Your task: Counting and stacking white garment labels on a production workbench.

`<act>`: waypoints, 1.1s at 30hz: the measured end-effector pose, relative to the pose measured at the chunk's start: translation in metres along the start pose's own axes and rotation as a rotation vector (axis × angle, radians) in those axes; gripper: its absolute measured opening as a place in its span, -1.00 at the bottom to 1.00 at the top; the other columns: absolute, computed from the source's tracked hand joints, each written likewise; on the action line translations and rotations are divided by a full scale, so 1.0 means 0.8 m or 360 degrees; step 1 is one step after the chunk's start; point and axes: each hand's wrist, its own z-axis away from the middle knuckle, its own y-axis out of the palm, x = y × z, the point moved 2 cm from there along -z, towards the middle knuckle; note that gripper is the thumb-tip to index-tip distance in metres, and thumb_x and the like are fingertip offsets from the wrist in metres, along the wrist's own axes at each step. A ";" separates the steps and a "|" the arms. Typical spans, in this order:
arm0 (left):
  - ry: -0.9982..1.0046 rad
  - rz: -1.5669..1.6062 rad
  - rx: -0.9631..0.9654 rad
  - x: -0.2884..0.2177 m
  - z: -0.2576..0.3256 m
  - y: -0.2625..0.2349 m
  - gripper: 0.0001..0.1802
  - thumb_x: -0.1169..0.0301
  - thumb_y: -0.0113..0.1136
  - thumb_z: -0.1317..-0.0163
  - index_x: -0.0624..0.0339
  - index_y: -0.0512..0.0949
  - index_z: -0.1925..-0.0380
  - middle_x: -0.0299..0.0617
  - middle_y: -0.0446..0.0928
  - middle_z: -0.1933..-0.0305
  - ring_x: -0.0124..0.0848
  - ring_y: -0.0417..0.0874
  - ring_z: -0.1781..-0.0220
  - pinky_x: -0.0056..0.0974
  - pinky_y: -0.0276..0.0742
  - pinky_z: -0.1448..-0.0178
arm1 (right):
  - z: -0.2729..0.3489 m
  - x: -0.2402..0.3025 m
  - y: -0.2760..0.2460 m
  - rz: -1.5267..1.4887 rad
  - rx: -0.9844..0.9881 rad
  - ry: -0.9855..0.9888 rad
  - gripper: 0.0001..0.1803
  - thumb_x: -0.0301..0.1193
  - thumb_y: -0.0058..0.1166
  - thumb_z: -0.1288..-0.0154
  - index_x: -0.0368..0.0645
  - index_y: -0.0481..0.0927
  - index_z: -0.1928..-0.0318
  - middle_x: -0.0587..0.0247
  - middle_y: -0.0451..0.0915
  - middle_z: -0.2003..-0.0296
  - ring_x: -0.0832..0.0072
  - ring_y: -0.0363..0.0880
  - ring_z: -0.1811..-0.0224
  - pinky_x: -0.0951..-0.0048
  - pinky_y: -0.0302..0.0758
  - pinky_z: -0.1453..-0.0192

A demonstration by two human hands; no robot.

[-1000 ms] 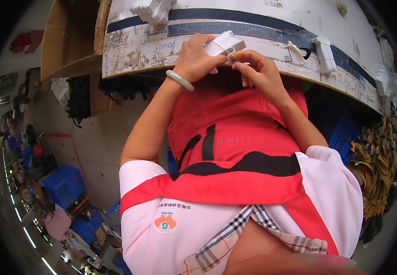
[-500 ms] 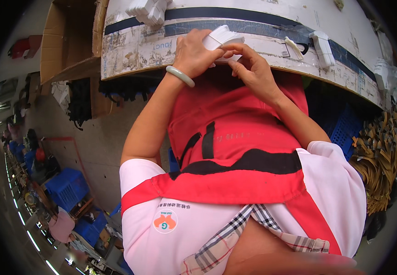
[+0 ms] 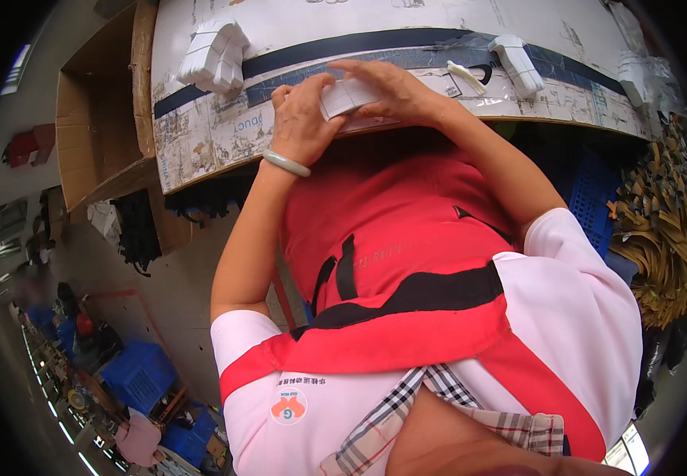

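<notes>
A stack of thin white strips or cards (image 3: 349,97) sits between my two hands, just above the near edge of the worktable. My left hand (image 3: 304,119), with a pale bangle on its wrist, is closed on the stack's left end. The fingers of my right hand (image 3: 397,91) curve round the right end, some along the far side and the thumb nearer me. Left of my hands, a larger pile of white bundled pieces (image 3: 214,57) lies on the table. To the right are a small cream-white bundle (image 3: 466,78) and another white stack (image 3: 518,65).
A dark blue band (image 3: 423,38) runs along the worn white worktable (image 3: 201,147). An open cardboard box (image 3: 97,119) stands at its left. Further white pieces (image 3: 633,79) lie at the far right, above hanging brown strips (image 3: 657,230) and a blue crate (image 3: 593,198).
The stack was slanted and fanned out with my right fingers pinched at its near edge; now it looks squarer and my right hand spans its end. The whole view has shifted.
</notes>
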 end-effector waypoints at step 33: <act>-0.0132 -0.0354 -0.0596 0.008 0.041 0.041 -0.76 0.44 0.22 -0.23 0.07 0.67 0.10 -0.21 0.59 -0.03 -0.18 0.57 -0.12 -0.11 0.36 -0.21 | 0.193 -0.041 -0.187 0.1370 -0.1615 0.0608 -0.37 -0.06 0.34 -0.23 0.02 0.51 -0.26 0.14 0.56 -0.17 0.15 0.46 -0.24 0.11 0.27 -0.36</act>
